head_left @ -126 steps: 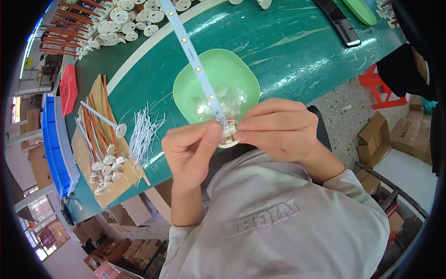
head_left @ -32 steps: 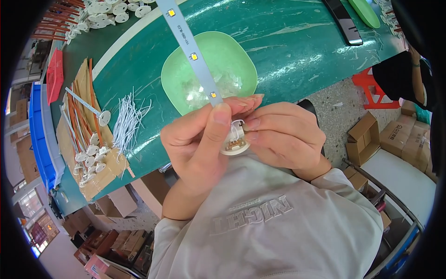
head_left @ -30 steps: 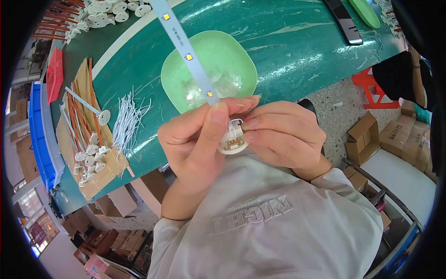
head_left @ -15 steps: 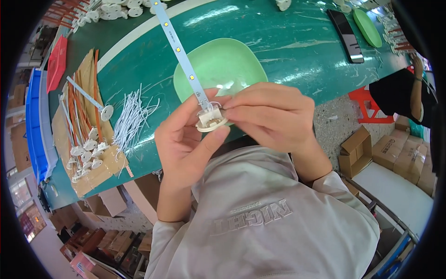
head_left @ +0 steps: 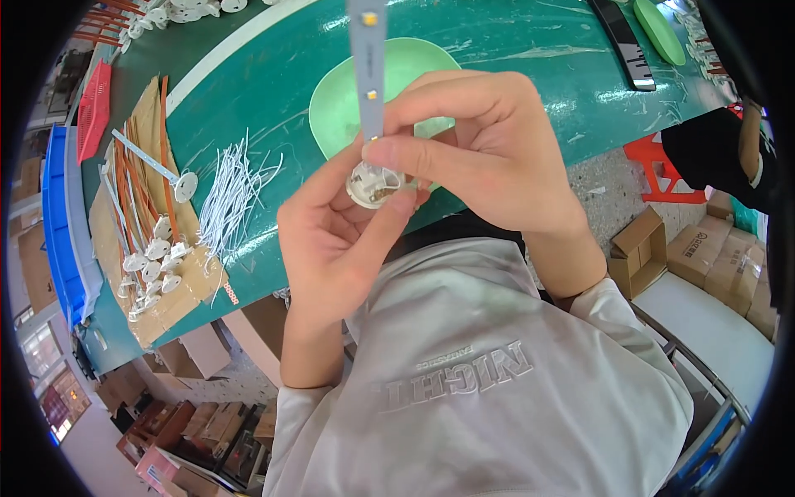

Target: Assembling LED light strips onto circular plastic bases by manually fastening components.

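LED strip [head_left: 369, 62] and round white end cap [head_left: 364, 192] were held above the near edge of the green table [head_left: 530, 83], in front of the pale green bowl [head_left: 330, 112]. The strip stood almost upright, its lower end at the cap. The left hand [head_left: 335, 240] was half curled round the cap, thumb at its rim and fingers behind it. The right hand [head_left: 501, 149] was closed in a pinch at the strip's foot, its thumb across the front; whether it also gripped a wire could not be told.

The likeliest trouble was leverage: the strip rose long and unsupported above the pinch, so a knock or twist at its top could bend it or strain the joint at the cap. The cap's open side seemed to hold thin pale wire and small metal parts, and a pressing thumb might snag or dislodge them. If the left thumb slid off the curved rim, the cap could tip and drop toward the lap of the grey shirt [head_left: 472, 331].
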{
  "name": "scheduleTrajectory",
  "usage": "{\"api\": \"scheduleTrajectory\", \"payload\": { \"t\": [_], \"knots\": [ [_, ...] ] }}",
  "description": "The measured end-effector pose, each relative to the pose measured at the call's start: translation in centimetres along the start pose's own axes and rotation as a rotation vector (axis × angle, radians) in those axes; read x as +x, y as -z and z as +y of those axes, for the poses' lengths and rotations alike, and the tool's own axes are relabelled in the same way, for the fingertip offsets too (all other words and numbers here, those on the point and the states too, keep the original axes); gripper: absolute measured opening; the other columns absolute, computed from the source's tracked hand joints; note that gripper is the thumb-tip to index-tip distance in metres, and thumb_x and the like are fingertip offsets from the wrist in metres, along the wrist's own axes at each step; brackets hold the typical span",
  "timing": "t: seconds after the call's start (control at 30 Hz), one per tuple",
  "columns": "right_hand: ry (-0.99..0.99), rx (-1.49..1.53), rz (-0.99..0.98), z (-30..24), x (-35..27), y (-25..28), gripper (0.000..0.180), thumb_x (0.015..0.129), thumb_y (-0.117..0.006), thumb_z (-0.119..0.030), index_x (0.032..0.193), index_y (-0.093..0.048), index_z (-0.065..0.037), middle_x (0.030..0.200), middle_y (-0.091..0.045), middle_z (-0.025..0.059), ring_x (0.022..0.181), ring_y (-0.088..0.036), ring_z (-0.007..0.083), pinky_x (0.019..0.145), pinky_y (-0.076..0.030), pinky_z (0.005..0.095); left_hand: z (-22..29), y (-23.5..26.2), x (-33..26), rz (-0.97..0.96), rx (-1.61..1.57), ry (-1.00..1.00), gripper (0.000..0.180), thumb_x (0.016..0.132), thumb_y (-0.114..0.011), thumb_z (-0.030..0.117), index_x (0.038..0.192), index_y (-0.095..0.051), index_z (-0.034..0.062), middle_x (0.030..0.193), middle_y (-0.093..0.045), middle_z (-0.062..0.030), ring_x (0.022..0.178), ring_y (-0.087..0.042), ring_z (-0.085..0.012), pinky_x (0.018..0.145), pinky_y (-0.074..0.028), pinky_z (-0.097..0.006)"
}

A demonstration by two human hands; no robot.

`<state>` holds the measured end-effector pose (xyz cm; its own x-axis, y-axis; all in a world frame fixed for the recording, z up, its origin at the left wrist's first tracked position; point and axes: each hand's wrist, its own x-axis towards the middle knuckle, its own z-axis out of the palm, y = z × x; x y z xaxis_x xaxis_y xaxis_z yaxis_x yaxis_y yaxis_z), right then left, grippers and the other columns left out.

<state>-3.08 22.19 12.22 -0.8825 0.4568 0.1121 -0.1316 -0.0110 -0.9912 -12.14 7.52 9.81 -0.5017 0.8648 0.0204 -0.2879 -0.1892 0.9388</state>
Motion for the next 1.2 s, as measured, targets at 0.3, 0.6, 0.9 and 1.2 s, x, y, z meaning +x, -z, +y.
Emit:
{"api": "scheduleTrajectory", "payload": {
  "t": [0.3, 0.6, 0.9, 1.2],
  "knots": [
    [0.108, -0.067, 0.036, 0.5, -0.4, -0.3, 0.014, 0.075, -0.070, 0.011, 0.088, -0.070, 0.006, 0.080, -0.068, 0.0102, 0.065, -0.064, 0.0122, 0.052, -0.052, 0.0205, -0.4, 0.2, 1.2, -0.091, -0.143, -0.011, 0.037, 0.088, -0.060, -0.009, 0.124, -0.053, -0.0113, 0.103, -0.067, -0.0174, 0.088, -0.070, -0.0211, 0.076, -0.061, -0.030],
    [0.312, -0.196, 0.045, 1.4, 0.0, 0.1, 0.014, 0.074, -0.072, 0.010, 0.087, -0.071, 0.005, 0.080, -0.070, 0.0095, 0.067, -0.065, 0.0115, 0.058, -0.051, 0.0236, -0.6, -0.3, 1.3, -0.023, -0.152, -0.014, 0.037, 0.088, -0.060, -0.010, 0.124, -0.054, -0.0110, 0.100, -0.068, -0.0164, 0.084, -0.071, -0.0217, 0.076, -0.061, -0.030],
    [0.013, -0.088, 0.008, 0.1, -0.2, 0.2, 0.012, 0.077, -0.073, 0.007, 0.088, -0.070, 0.005, 0.081, -0.070, 0.0113, 0.072, -0.066, 0.0130, 0.064, -0.055, 0.0249, -0.6, 0.1, 1.1, -0.035, -0.086, -0.019, 0.045, 0.084, -0.061, -0.015, 0.128, -0.052, -0.0098, 0.109, -0.065, -0.0188, 0.094, -0.069, -0.0231, 0.078, -0.061, -0.033],
    [0.140, 0.032, -0.045, 1.9, 0.6, 1.2, 0.014, 0.080, -0.072, 0.005, 0.094, -0.068, 0.006, 0.091, -0.071, 0.0129, 0.080, -0.067, 0.0144, 0.070, -0.055, 0.0261, 0.0, 0.8, 0.9, -0.123, -0.069, 0.021, 0.043, 0.085, -0.060, -0.011, 0.127, -0.051, -0.0106, 0.116, -0.063, -0.0211, 0.101, -0.066, -0.0259, 0.090, -0.056, -0.037]
  ]
}}
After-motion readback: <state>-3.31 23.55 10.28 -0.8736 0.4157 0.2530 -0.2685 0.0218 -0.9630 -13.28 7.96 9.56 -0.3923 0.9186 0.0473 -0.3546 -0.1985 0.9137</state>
